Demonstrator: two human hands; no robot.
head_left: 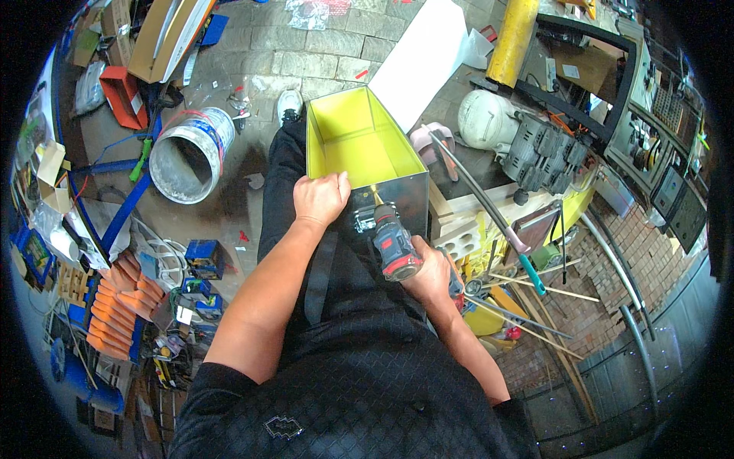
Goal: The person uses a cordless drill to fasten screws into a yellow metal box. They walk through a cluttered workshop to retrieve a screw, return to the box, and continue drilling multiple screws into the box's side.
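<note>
A rectangular metal box (409,203), grey outside and bright yellow-green inside, stands in front of me with its open top facing up. My left hand (321,197) is closed over the near left part of its rim. Wrapped round the grip of a cordless drill (396,246), my right hand (432,271) sits to the right of the box's near face. The drill's bit points away from me, by the top edge of that face. A small shiny metal fitting (365,218) is on the face, just left of the drill's chuck. Whether the bit touches metal is hard to see.
On the left lies a white bucket (180,164) on its side, with orange parts bins (115,317) farther toward me. At right are a compressor with a white tank (485,120), a long-handled tool (489,214) and loose sticks. A white sheet (420,65) leans beyond the box.
</note>
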